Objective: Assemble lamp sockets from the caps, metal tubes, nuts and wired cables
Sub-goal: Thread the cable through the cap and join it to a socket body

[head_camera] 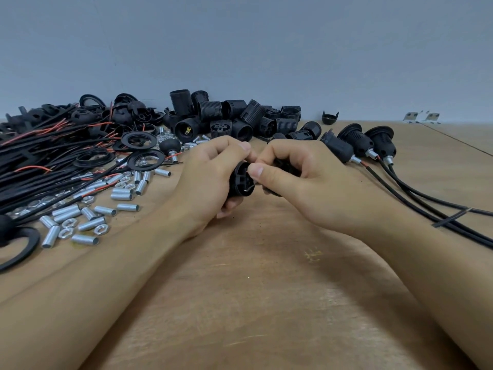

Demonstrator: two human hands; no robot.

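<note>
My left hand (210,177) grips a black socket body (241,182) above the middle of the wooden table (266,289), its open end facing right. My right hand (296,177) holds another black part (286,166), mostly hidden by the fingers, with its thumb and forefinger pinching at the rim of the socket body. A thin bare wire end (249,188) shows at the socket's mouth. Threaded metal tubes (69,212) and nuts (65,232) lie scattered at the left. Black cables with red leads (40,161) are heaped at the far left.
A pile of black threaded socket shells (234,116) sits at the back centre, caps and rings (138,140) at the back left. Three assembled sockets (357,142) with cables (426,201) lie at the right. A lone cap (330,118) stands by the wall.
</note>
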